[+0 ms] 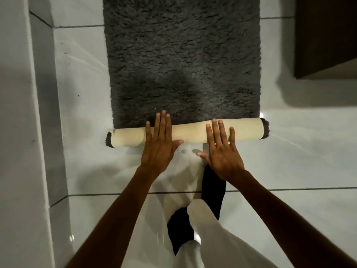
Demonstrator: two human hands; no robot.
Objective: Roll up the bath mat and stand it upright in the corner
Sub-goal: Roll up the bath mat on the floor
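A dark grey shaggy bath mat (181,55) lies flat on the white tiled floor and stretches away from me. Its near end is rolled into a tight cream-backed roll (245,130) lying across the view, with grey pile showing at both ends. My left hand (158,146) rests flat on the roll left of its middle, fingers spread and reaching onto the pile. My right hand (220,149) lies flat on the roll right of the middle, thumb out to the left. Neither hand grips the roll.
A white wall (19,132) with a tiled base runs along the left side. A dark brown cabinet (324,35) stands at the upper right. My legs in white trousers (202,238) and a dark sock (212,190) are just behind the roll.
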